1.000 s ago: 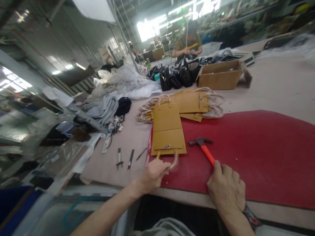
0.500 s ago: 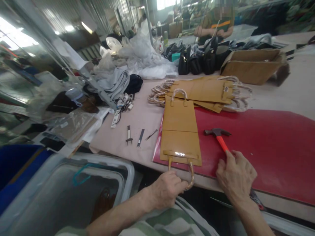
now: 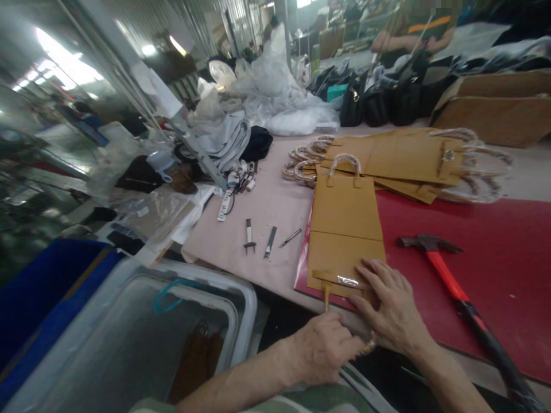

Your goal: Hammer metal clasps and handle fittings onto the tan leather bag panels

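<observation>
A tan leather bag panel [image 3: 346, 215] with a wrapped handle at each end lies at the near edge of the table, partly on a red mat [image 3: 434, 287]. My left hand [image 3: 329, 347] is closed around its near handle, which hangs over the edge. My right hand [image 3: 387, 301] rests on the panel's near right corner, fingers spread, beside a shiny metal plate [image 3: 348, 281]. To the right, a claw hammer [image 3: 445, 272] with a red and black grip lies on the mat, untouched.
Similar tan panels [image 3: 391, 155] are stacked behind. Small hand tools [image 3: 270, 242] lie to the left. A white bin [image 3: 247, 298] holding brown pieces stands below the table's left edge. Black bags [image 3: 374, 103], a cardboard box [image 3: 495, 109] and plastic wrapping [image 3: 275, 97] occupy the back.
My right hand has let go of the hammer, left it on the mat and moved left onto the panel. My left hand still grips the handle. The view has shifted left.
</observation>
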Demonstrator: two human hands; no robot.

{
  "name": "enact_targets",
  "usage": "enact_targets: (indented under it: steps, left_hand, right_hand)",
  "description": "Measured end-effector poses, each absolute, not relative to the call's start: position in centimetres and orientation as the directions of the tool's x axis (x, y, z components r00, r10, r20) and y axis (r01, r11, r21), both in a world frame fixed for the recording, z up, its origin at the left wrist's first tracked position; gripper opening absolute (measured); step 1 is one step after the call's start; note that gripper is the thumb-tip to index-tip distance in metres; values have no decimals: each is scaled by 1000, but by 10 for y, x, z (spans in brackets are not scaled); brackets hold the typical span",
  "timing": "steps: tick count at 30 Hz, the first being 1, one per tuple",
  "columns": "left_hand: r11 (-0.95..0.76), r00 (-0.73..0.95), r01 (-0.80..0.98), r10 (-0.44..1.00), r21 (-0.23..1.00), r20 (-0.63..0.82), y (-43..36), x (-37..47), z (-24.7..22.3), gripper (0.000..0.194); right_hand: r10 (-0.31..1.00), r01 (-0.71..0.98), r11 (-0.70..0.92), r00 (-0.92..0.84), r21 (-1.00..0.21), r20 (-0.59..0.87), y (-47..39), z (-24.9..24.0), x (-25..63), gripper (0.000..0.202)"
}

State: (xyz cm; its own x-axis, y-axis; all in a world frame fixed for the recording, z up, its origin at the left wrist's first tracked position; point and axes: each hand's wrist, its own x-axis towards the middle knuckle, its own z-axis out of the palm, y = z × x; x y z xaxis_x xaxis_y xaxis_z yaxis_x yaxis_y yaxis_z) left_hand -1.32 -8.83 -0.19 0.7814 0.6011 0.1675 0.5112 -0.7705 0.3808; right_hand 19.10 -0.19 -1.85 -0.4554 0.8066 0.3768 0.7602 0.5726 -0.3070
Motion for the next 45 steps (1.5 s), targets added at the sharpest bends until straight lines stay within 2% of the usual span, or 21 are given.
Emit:
enact_targets:
  steps: [2,5,7,9,12,15,17,20,25,30,32,34,36,37,40,45]
  left_hand:
    - [-773,785,491,592,402,181,-87,-14,0,28]
    - [-768,742,468,610,436,278,-81,-24,6,21]
    - [-692,606,549,716,468,347,-72,-40,12,22]
    - [-485,350,707,872,514,342,-56,-65,17,22]
    - [-27,-68,871,982,491,175,-22,-112,23,19]
    - [327,-350,893,937,309,19,10,-160,28,24]
    - [488,-479,847,873,210,-94,26,-186,31,29]
    - [579,-536,795,810,180,-238,44,-213,31,35]
    - [637,-524,720,760,276,-385,64,-222,23,17]
    - [624,-434,565,781,540,-448,52,-214,30,18]
    - [584,-357,369,807,723,-470,41,-206,35,18]
    - [490,-266,46,846,871,-462,29,-191,36,23]
    - [379,-200,-225,884,898,-423,19,-171,30,30]
    - [340,-182,-279,899,898,-397,15,-159,26,34]
    - [233,-165,-265,945,936,-282,7,-121,14,36]
    - [8,-57,25,998,1000,-7,1,-87,6,20]
  right_hand:
    - [795,757,587,-474,-286,378,1,-23,194,54]
    - [789,761,591,-476,-267,389,4,-29,196,57]
    - [788,765,588,-468,-262,401,4,-31,196,57]
    - [786,767,589,-469,-255,404,4,-31,196,56]
    - [783,766,593,-477,-248,400,4,-29,195,56]
    - [788,765,588,-469,-263,399,5,-29,195,55]
    - [803,770,571,-453,-284,387,6,-30,194,55]
    - [830,780,540,-433,-315,351,4,-29,193,56]
    - [848,777,522,-430,-352,309,-2,-19,190,58]
    - [857,777,510,-423,-369,295,-6,-14,187,57]
    - [857,771,510,-421,-381,296,-7,-14,187,57]
    - [861,771,504,-414,-389,296,-8,-15,187,58]
    - [863,772,501,-411,-391,293,-8,-15,187,60]
    - [863,772,501,-411,-391,294,-8,-14,187,61]
    - [865,770,499,-412,-398,287,-8,-13,187,60]
    - [862,763,502,-408,-407,300,-7,-13,187,56]
